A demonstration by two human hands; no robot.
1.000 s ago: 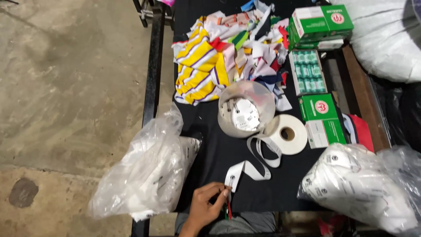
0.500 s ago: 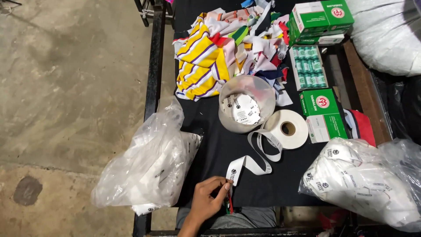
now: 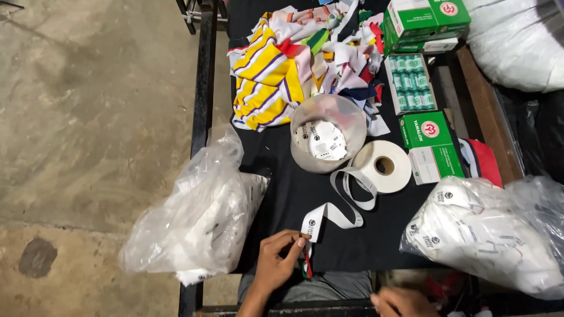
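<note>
Tape [image 3: 338,208] trails from the roll [image 3: 385,166] across the black table [image 3: 282,194] to its near edge, where the left hand [image 3: 276,264] pinches its end taut; right hand [image 3: 402,302] grip indeterminable.

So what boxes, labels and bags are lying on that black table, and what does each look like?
Green and white boxes: stacked, top right.
Open tray of small green spools: below them.
Green and white box: right of the white tape roll.
Label strip: white with dark marks, its end pinched by the left hand.
Round tub: centre, holding white labels.
Clear bags: left and right edges, full of white labels.
</note>
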